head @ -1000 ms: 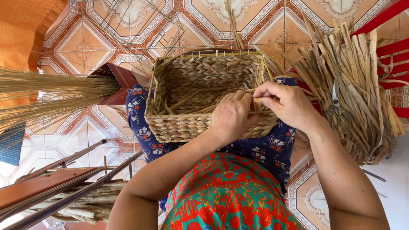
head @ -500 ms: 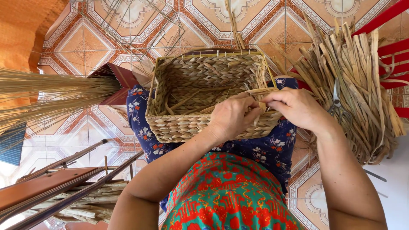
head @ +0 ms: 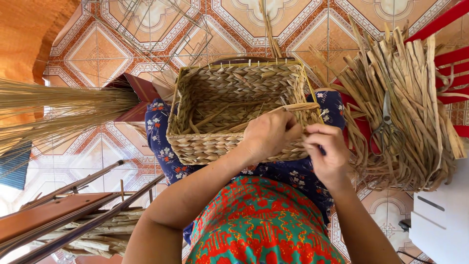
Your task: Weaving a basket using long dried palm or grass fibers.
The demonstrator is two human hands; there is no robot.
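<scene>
1. I saw a rectangular basket woven from pale straw-coloured plaited fibre (head: 234, 112) resting on the person's lap, over dark blue cloth with small flowers (head: 161, 137). It held only a few loose dry strands lying across its bottom.
2. Its walls looked tight and evenly braided; thin upright stakes stuck out above the far rim, and the near right corner looked unfinished.
3. A flat tan fibre strand (head: 293, 107) ran from inside the basket over the near right corner to the hands.
4. The left hand (head: 268, 134) lay on the near rim, its fingers curled and pressed down on that strand against the weave.
5. The right hand (head: 327, 151) sat just beside it, outside the corner, fingers drawn together; I could not tell exactly what they pinched.
6. To the right, a heap of dried flat reed strips (head: 410, 107) lay with grey metal scissors (head: 387, 129) on top.
7. To the left, a bundle of fine golden straw stalks (head: 58, 115) fanned over the orange patterned tile floor (head: 97, 54).
</scene>
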